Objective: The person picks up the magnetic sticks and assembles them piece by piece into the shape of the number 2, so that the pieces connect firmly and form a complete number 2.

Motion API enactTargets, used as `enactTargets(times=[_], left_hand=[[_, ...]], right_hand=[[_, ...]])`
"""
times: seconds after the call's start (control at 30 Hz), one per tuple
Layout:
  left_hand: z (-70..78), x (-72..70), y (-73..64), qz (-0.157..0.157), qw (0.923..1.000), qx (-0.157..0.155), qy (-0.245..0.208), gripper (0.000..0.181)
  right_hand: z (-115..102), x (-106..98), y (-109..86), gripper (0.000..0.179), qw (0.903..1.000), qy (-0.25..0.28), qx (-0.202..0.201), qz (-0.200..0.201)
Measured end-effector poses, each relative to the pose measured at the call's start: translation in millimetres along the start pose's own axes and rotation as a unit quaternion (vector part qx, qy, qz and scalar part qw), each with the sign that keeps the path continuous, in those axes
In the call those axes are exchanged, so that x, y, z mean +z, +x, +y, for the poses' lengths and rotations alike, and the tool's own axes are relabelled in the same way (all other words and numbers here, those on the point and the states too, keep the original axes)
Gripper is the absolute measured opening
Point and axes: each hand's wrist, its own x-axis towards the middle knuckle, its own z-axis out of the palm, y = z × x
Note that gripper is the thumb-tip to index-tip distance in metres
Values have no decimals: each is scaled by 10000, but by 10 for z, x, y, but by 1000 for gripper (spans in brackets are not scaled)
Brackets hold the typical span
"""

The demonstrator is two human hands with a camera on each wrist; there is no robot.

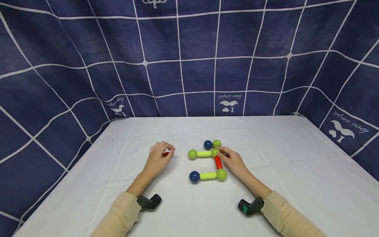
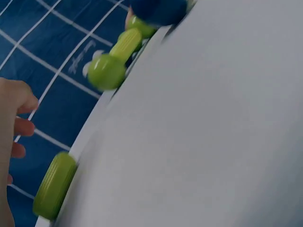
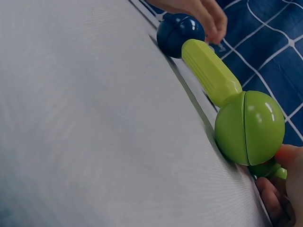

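Note:
In the head view my left hand [image 1: 159, 158] pinches a short red rod [image 1: 165, 154] between thumb and fingers. A green rod [image 2: 54, 184] lies on the table below that hand in the left wrist view. Farther right, my right hand [image 1: 234, 161] grips a green ball [image 1: 215, 153], thumb and fingers on either side. This ball joins a light green rod [image 1: 204, 154] with another green ball [image 1: 192, 154] and a red rod [image 1: 218, 162]. The red rod leads to a nearer green ball [image 3: 250, 127], from which a light green rod [image 3: 211, 73] runs to a blue ball [image 3: 180, 35].
Just beyond the right fingertips sit a second blue ball [image 1: 208, 144] and a green ball [image 1: 216, 143]. All lie on a white-covered table [image 1: 183, 210]. A dark blue curtain [image 1: 198, 75] with white lines hangs behind and at both sides.

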Motion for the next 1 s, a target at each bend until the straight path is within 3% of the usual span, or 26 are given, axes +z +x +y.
enactTargets(times=[0.23, 0.57, 0.87, 1.0], left_hand=[[-276, -82, -5, -782, 9933, -848, 6, 17], [-380, -148, -45, -1640, 9794, -1173, 140, 35], [-329, -153, -18, -1623, 9695, -1803, -335, 33], [-316, -161, 15, -1422, 9728, -1800, -325, 31]], right_hand=[[20, 17, -7, 35, 10000, -14, 58, 47], [39, 65, -49, 33, 9999, 109, 52, 38], [33, 66, -46, 33, 9999, 17, -81, 68], [16, 53, -26, 33, 9999, -15, -129, 70]])
